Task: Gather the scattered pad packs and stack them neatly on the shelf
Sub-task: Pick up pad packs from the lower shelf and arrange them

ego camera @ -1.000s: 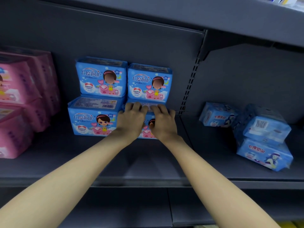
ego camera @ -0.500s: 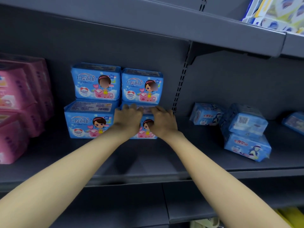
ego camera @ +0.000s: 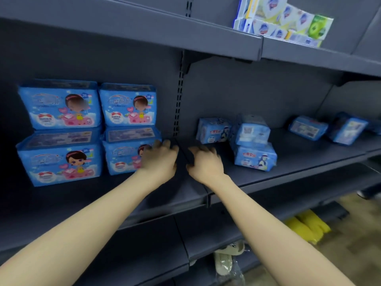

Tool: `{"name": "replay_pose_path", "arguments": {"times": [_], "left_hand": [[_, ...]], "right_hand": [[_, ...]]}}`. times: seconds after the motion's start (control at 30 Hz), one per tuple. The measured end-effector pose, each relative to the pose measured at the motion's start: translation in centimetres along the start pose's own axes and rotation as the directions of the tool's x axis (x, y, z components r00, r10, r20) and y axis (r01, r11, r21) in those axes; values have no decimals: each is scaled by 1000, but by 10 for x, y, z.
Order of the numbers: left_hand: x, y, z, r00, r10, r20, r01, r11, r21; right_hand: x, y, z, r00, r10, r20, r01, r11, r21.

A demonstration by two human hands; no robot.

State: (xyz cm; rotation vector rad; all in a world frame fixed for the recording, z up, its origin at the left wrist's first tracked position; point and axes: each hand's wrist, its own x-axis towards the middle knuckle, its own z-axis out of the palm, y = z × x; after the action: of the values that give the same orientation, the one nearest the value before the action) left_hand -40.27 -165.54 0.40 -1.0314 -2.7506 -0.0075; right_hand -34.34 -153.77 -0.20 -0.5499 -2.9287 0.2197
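Head view is showing four stacked pad packs (ego camera: 88,131) sitting two over two at the left of the shelf (ego camera: 305,155), three loose packs (ego camera: 254,155) lying heaped to the right, two more packs (ego camera: 308,127) further right. Left hand (ego camera: 159,159) is hovering at the stack's lower right pack, contact unclear, and right hand (ego camera: 206,162) is hanging just beside it, both with fingers loosely curled and gripping nothing. Stacking is looking part done; next move is likely calling for reaching right to the nearest loose pack.

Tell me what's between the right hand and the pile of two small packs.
Only bare shelf, as the head view shows: the right hand is apart from the pile, holding nothing.
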Motion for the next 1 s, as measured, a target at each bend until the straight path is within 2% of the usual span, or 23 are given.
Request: {"name": "replay_pose_path", "arguments": {"times": [0.33, 0.53, 0.8, 1.0], "left_hand": [[19, 77, 7, 980, 191, 49, -187, 979, -76], [36, 138, 8, 963, 265, 41, -263, 963, -59], [62, 247, 9, 929, 370, -9, -368, 922, -121], [84, 321, 12, 923, 386, -6, -381, 909, -168]], "right_hand": [[-36, 78, -9, 983, 185, 3, -185, 983, -12], [-53, 142, -18, 957, 290, -7, -290, 957, -19], [-68, 237, -37, 941, 335, -34, -336, 942, -13], [-75, 312, -47, 936, 349, -44, -350, 937, -11]]}}
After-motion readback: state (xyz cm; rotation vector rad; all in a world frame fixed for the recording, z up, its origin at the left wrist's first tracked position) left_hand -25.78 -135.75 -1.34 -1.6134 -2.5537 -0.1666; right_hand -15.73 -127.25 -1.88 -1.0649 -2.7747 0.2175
